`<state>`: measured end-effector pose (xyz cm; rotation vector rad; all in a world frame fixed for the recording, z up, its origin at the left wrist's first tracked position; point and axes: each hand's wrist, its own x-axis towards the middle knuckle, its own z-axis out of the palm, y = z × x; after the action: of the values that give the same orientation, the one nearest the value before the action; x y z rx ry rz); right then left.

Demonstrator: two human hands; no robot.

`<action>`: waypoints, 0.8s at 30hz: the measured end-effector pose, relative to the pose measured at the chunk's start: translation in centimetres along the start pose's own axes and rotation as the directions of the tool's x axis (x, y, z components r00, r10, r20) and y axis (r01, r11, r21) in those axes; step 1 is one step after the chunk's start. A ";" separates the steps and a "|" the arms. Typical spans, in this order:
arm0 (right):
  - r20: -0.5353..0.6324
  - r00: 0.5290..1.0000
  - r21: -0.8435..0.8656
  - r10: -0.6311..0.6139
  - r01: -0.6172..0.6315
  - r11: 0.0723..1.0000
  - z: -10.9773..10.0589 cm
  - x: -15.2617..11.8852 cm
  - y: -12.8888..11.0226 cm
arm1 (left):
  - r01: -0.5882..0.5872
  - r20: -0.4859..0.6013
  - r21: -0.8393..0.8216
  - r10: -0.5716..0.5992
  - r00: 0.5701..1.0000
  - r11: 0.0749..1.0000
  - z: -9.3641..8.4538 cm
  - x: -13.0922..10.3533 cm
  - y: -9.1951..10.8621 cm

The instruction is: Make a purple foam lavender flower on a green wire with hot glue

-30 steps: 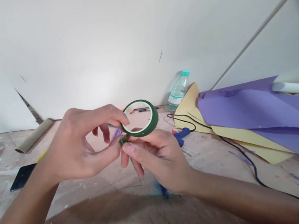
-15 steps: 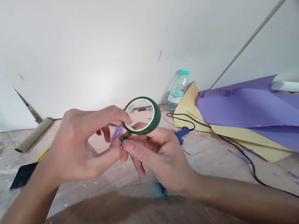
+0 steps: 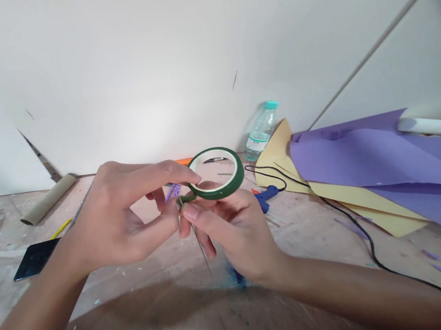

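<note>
A roll of green tape with a white core stands on edge above my fingers, its strip running down to my fingertips. My left hand touches the roll with its index fingertip, while its thumb presses by the strip's end. Thumb and fingers of my right hand pinch a thin wire at the green tape's end; the wire slants down below the hands. Purple beaded-looking pieces lie behind the fingers, partly hidden.
At the left are a cardboard tube, a black phone and a yellow stick. Rightward lie a water bottle, a blue glue gun with a black cord, yellow paper and purple paper.
The tape roll has shifted slightly right and down, and more of the green strip shows between it and my fingertips. The wire below my hands is more visible.
</note>
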<state>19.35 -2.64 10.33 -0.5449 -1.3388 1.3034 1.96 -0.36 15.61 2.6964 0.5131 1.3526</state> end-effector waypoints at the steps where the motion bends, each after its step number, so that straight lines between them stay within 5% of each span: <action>1: 0.003 1.000 -0.007 0.001 -0.001 1.000 0.0 0.0 0.0 | 0.006 0.000 0.002 -0.006 1.000 1.000 0.0 -0.1 0.0; 24: -0.052 0.989 -0.106 -0.137 0.131 0.986 -0.3 -0.2 0.6 | -0.135 -0.045 0.043 0.137 0.990 0.990 0.4 -0.3 -0.9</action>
<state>19.46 -2.51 9.69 -0.5500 -1.3742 1.1058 1.86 0.41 14.94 2.7832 0.3697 1.4581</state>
